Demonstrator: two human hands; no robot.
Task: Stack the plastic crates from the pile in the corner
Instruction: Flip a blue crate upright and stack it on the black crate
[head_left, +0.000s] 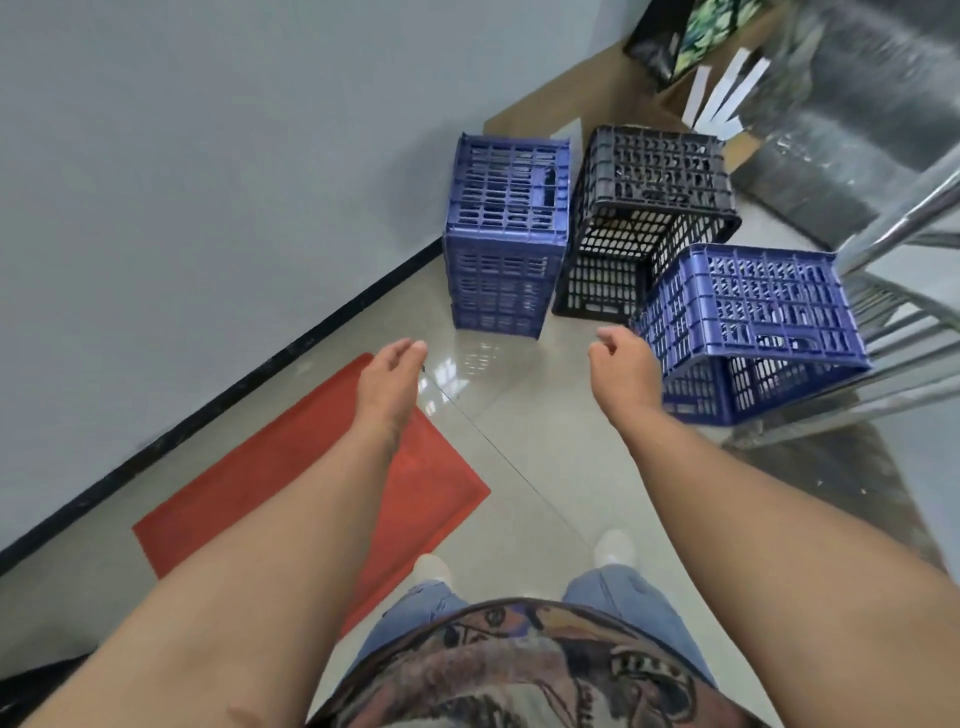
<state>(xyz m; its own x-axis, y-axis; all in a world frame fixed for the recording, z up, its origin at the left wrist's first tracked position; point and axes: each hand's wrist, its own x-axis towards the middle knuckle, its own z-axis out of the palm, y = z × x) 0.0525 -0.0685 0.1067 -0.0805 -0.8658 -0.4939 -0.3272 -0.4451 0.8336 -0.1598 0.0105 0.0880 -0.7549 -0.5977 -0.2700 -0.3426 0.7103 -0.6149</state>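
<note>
Three slatted plastic crates stand on the tiled floor near the wall. A tall blue crate (506, 234) stands on end at the left, close to the wall. A black crate (644, 218) lies on its side beside it, its opening facing me. A second blue crate (753, 322) lies tipped at the right, against a metal frame. My left hand (389, 379) reaches forward with fingers apart, holding nothing, short of the tall blue crate. My right hand (621, 364) is loosely curled and holds nothing, just left of the tipped blue crate's corner.
A red mat (291, 478) lies on the floor along the wall's black skirting. A metal frame (893, 332) stands at the right. Cardboard (561, 93) and foil-covered material (841, 119) fill the far corner. My feet (613, 551) stand on pale tiles.
</note>
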